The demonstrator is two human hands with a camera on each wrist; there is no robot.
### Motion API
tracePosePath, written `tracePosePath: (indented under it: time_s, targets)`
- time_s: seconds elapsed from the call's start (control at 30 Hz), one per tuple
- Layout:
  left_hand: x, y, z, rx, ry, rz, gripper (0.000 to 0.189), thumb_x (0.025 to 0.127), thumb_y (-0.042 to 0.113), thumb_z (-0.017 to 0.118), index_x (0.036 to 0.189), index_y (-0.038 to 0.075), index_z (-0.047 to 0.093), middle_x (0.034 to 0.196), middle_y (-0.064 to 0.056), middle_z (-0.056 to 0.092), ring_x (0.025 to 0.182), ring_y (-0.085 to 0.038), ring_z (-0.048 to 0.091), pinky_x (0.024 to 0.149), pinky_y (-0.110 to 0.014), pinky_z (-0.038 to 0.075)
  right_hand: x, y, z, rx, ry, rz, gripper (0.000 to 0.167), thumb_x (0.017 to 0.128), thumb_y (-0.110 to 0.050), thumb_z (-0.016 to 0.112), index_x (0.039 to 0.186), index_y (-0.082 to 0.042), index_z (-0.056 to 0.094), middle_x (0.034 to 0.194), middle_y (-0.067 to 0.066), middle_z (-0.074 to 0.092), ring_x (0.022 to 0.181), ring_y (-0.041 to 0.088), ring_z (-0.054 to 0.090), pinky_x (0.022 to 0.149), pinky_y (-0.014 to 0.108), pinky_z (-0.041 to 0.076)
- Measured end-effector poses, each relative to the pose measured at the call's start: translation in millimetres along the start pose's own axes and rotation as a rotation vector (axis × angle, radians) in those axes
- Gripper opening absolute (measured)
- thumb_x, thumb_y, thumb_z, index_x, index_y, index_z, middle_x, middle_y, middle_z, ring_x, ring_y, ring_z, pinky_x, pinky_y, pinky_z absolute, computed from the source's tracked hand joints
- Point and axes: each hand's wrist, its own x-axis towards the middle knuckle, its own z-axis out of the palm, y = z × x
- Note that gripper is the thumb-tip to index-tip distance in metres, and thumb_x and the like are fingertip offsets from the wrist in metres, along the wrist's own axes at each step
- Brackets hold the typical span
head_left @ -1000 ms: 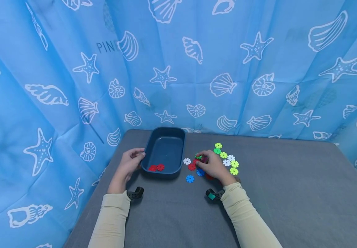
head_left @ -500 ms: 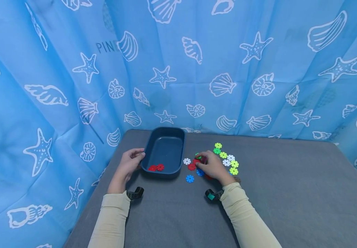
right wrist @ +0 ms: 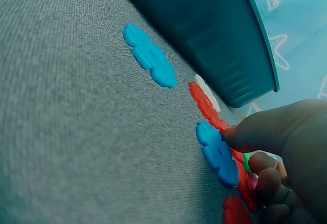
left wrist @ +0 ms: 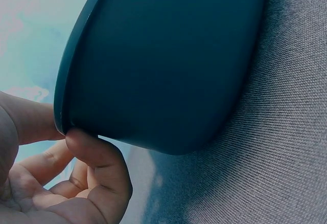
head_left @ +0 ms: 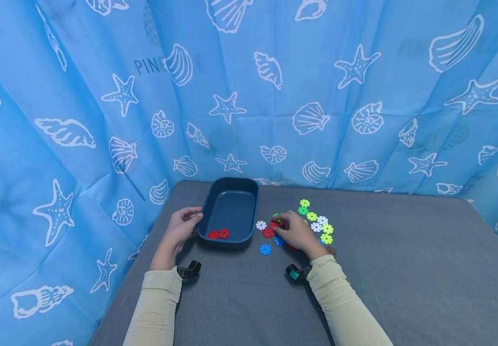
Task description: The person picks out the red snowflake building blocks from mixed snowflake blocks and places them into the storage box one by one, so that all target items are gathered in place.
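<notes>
Blue curtain [head_left: 249,72] with white seashells and starfish, grey cloth-covered table [head_left: 422,269]

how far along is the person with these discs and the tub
Looks done: red notched discs lie inside the dark blue tub. In hand: the left hand pinches the tub; the right hand is at the outer red discs, grip unclear. Likely left: those, and perhaps the white discs, blue discs, green discs and yellow-green discs on the grey cloth.

Right hand [head_left: 297,233] has shifted slightly at the discs [head_left: 267,233]; brown disc [head_left: 331,250] near wrist more exposed.
</notes>
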Motion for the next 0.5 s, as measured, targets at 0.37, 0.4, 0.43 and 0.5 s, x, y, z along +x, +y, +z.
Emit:
tracePosePath:
  time_s: [0.37,0.4,0.43,0.5]
  targets:
    - [-1.5,1.2,-0.6,-0.008,-0.001,0.010,0.039,0.110,0.026,0.059,0.146,0.010,0.061,0.134,-0.016,0.062,0.107,-0.023,0.060,0.084,-0.032,0.054,1.7,0.5,0.5,-0.018,-0.014,0.003,0.030,0.099,-0.018,0.074,0.128,-0.010,0.076,0.105,0.008,0.064,0.088,0.019,0.055,0.075,0.035,0.047]
    - [-1.4,1.0,-0.6,-0.007,-0.001,0.012,0.039,0.110,0.026,0.059,0.146,0.010,0.061,0.134,-0.016,0.062,0.107,-0.023,0.060,0.084,-0.032,0.054,1.6,0.5,0.7,-0.018,-0.015,0.005,0.030,0.099,-0.018,0.073,0.128,-0.010,0.076,0.105,0.008,0.064,0.088,0.019,0.055,0.075,0.035,0.047]
    - [-1.0,0.7,-0.7,-0.005,0.000,0.011,0.038,0.110,0.025,0.059,0.145,0.010,0.061,0.133,-0.016,0.062,0.107,-0.023,0.060,0.084,-0.032,0.054,1.5,0.8,1.0,-0.019,-0.014,0.009,0.030,0.100,-0.018,0.073,0.128,-0.010,0.076,0.105,0.008,0.064,0.087,0.019,0.055,0.075,0.035,0.047]
    - [-1.1,0.5,-0.8,-0.006,0.000,0.010,0.038,0.110,0.025,0.059,0.145,0.010,0.062,0.133,-0.016,0.062,0.107,-0.023,0.061,0.084,-0.031,0.054,1.0,0.5,1.2,-0.017,-0.014,0.015,0.030,0.099,-0.018,0.073,0.128,-0.010,0.076,0.105,0.008,0.064,0.087,0.020,0.055,0.075,0.035,0.047]
